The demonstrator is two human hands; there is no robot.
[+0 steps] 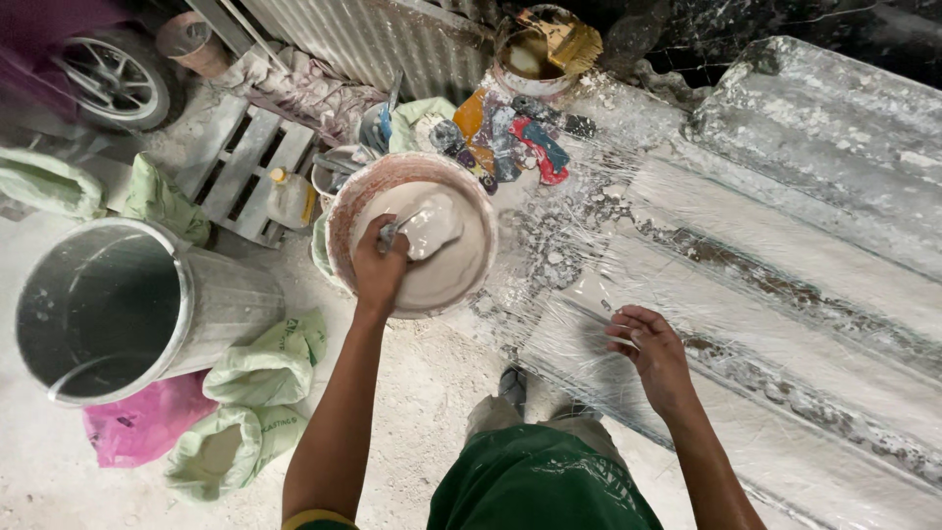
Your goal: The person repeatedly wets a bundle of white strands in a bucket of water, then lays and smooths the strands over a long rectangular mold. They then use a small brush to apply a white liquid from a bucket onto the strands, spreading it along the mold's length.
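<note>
Left hand (378, 270) fingers clenched on trowel (424, 228), plaster loaded from bowl (412, 236); right hand (648, 348) loosely curled on film-wrapped table (785, 324), none spread there yet.

This is looking like a rough plaster-casting workshop, with a bucket of wet plaster (417, 236) sitting at the edge of a plastic-wrapped worktable (746, 294), a metal bin (118, 309) and half-empty sacks (250, 402) lying on the dusty floor (432, 393) beside a wooden pallet (245, 162).
</note>
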